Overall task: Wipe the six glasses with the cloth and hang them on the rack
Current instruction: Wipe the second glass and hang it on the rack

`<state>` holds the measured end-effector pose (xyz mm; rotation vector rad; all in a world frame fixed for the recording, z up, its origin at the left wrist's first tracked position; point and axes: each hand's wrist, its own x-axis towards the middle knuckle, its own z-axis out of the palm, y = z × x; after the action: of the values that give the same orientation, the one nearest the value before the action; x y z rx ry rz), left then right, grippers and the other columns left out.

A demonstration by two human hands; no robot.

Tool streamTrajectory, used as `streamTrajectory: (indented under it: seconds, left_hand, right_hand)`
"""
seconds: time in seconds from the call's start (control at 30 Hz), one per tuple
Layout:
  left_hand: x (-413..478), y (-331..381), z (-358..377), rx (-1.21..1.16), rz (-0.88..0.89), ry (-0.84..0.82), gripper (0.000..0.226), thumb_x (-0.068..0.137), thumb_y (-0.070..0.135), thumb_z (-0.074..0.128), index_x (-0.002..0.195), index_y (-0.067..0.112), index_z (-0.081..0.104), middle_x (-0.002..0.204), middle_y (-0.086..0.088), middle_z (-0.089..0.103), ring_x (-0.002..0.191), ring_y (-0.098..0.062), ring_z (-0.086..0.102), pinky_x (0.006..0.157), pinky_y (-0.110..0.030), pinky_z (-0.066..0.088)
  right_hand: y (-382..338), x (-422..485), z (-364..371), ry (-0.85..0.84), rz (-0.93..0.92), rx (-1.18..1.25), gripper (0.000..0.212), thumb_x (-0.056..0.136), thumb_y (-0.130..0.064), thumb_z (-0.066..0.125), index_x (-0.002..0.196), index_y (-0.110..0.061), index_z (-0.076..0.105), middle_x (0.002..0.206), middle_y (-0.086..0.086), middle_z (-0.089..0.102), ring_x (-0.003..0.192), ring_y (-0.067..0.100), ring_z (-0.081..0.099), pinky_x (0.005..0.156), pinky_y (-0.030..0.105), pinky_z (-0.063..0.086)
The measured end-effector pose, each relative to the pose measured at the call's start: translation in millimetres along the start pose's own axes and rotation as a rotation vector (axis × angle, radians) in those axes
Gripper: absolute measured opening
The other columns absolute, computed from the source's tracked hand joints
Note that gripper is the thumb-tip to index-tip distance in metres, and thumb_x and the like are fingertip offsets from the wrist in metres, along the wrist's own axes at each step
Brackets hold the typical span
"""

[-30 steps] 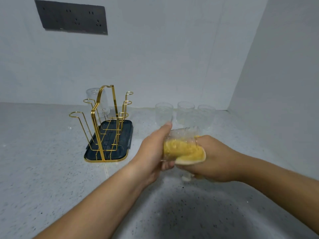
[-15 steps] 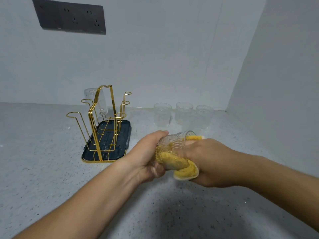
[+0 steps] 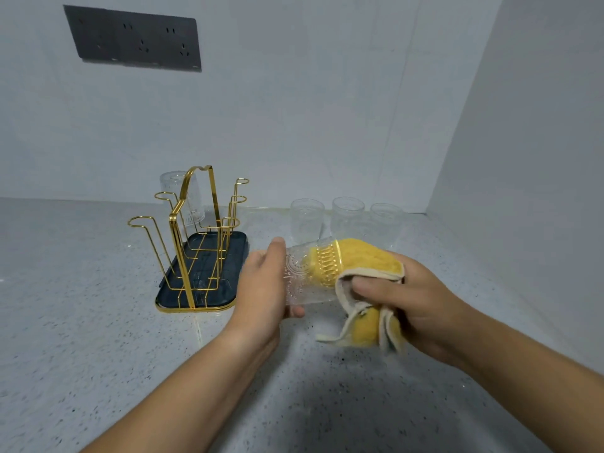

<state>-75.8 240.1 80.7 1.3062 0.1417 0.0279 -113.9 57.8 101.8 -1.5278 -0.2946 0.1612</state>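
My left hand (image 3: 261, 289) grips the base end of a clear patterned glass (image 3: 302, 277) held on its side above the counter. A yellow cloth (image 3: 362, 266) covers the glass's open end, and my right hand (image 3: 415, 302) grips that cloth there; its loose tail hangs below. To the left stands the gold wire rack (image 3: 192, 230) on its dark tray (image 3: 235, 246), with one glass (image 3: 183, 197) hung upside down on a far peg. Three upright glasses (image 3: 346, 215) stand in a row behind my hands; a further one behind them is hard to make out.
The speckled grey counter (image 3: 81, 322) meets a white back wall and a white side wall (image 3: 539, 158) on the right. A dark socket panel (image 3: 134, 39) sits high on the back wall.
The glass has turned more level, and the cloth now covers its open end with more of the cloth hanging free. Both hands have shifted slightly.
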Motion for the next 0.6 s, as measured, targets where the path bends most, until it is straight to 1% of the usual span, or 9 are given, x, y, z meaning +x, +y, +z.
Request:
streamTrajectory:
  seconds: [0.1, 0.13, 0.17, 0.2, 0.27, 0.3, 0.4, 0.5, 0.6]
  left_hand:
    - [-1, 0, 1, 0.026, 0.135, 0.041, 0.035, 0.106, 0.042, 0.047, 0.083, 0.015, 0.044, 0.079, 0.0, 0.037, 0.061, -0.012, 0.04, 0.038, -0.022, 0.041]
    - [-2, -1, 1, 0.027, 0.171, 0.038, 0.035, 0.105, 0.043, 0.047, 0.083, 0.016, 0.043, 0.079, 0.0, 0.036, 0.06, -0.01, 0.04, 0.037, -0.023, 0.041]
    - [-2, -2, 2, 0.043, 0.21, 0.038, 0.034, 0.105, 0.043, 0.047, 0.085, 0.015, 0.045, 0.081, 0.0, 0.037, 0.058, -0.008, 0.042, 0.038, -0.023, 0.043]
    - [-4, -2, 2, 0.069, 0.25, 0.04, 0.033, 0.105, 0.043, 0.047, 0.088, 0.014, 0.047, 0.083, 0.0, 0.038, 0.055, -0.004, 0.043, 0.04, -0.025, 0.046]
    - [-6, -2, 3, 0.092, 0.309, 0.041, 0.031, 0.105, 0.042, 0.047, 0.094, 0.012, 0.05, 0.085, 0.001, 0.038, 0.052, 0.001, 0.045, 0.043, -0.027, 0.05]
    - [-7, -1, 3, 0.089, 0.327, 0.04, 0.031, 0.105, 0.041, 0.047, 0.095, 0.011, 0.05, 0.085, 0.002, 0.038, 0.052, 0.002, 0.045, 0.044, -0.028, 0.051]
    - [-9, 1, 4, 0.098, 0.35, 0.047, 0.03, 0.106, 0.038, 0.047, 0.097, 0.01, 0.05, 0.084, 0.003, 0.039, 0.051, 0.003, 0.044, 0.045, -0.028, 0.051]
    - [-12, 0, 6, 0.103, 0.384, 0.068, 0.026, 0.106, 0.036, 0.048, 0.095, 0.013, 0.049, 0.083, 0.003, 0.043, 0.052, 0.003, 0.047, 0.046, -0.025, 0.05]
    - [-12, -6, 7, 0.176, 0.481, 0.107, 0.023, 0.106, 0.032, 0.049, 0.094, 0.013, 0.05, 0.081, 0.005, 0.047, 0.062, 0.005, 0.047, 0.06, -0.015, 0.042]
  right_hand:
    - [4, -5, 1, -0.231, 0.047, 0.478, 0.067, 0.083, -0.027, 0.078, 0.137, 0.006, 0.057, 0.134, 0.024, 0.063, 0.124, 0.04, 0.061, 0.101, 0.046, 0.054]
    - [1, -5, 6, -0.238, 0.053, 0.548, 0.07, 0.089, -0.037, 0.071, 0.14, 0.007, 0.054, 0.143, 0.027, 0.057, 0.132, 0.043, 0.055, 0.106, 0.05, 0.05]
    - [-3, -3, 9, -0.194, 0.086, 0.587, 0.068, 0.095, -0.047, 0.06, 0.137, 0.007, 0.058, 0.142, 0.028, 0.058, 0.131, 0.041, 0.058, 0.105, 0.05, 0.052]
    - [-5, -1, 10, -0.117, 0.124, 0.593, 0.066, 0.098, -0.052, 0.048, 0.125, 0.004, 0.069, 0.132, 0.026, 0.066, 0.119, 0.037, 0.067, 0.097, 0.047, 0.057]
    - [-5, 1, 11, 0.073, 0.192, 0.616, 0.066, 0.1, -0.05, 0.039, 0.097, 0.0, 0.081, 0.105, 0.021, 0.077, 0.091, 0.03, 0.077, 0.081, 0.045, 0.064]
    - [-4, 1, 9, 0.113, 0.2, 0.621, 0.062, 0.1, -0.046, 0.039, 0.097, -0.001, 0.082, 0.106, 0.021, 0.077, 0.09, 0.03, 0.077, 0.084, 0.047, 0.063]
    - [-2, 3, 9, 0.035, 0.159, 0.57, 0.049, 0.099, -0.027, 0.041, 0.126, 0.002, 0.069, 0.132, 0.022, 0.067, 0.112, 0.032, 0.071, 0.095, 0.046, 0.059]
    - [3, 3, 4, 0.028, 0.072, 0.453, 0.037, 0.093, -0.013, 0.06, 0.125, 0.005, 0.065, 0.125, 0.024, 0.07, 0.111, 0.03, 0.071, 0.092, 0.037, 0.061]
    - [4, 4, 1, 0.064, 0.024, 0.262, 0.049, 0.078, -0.017, 0.073, 0.122, 0.003, 0.067, 0.118, 0.023, 0.073, 0.106, 0.031, 0.072, 0.095, 0.036, 0.06]
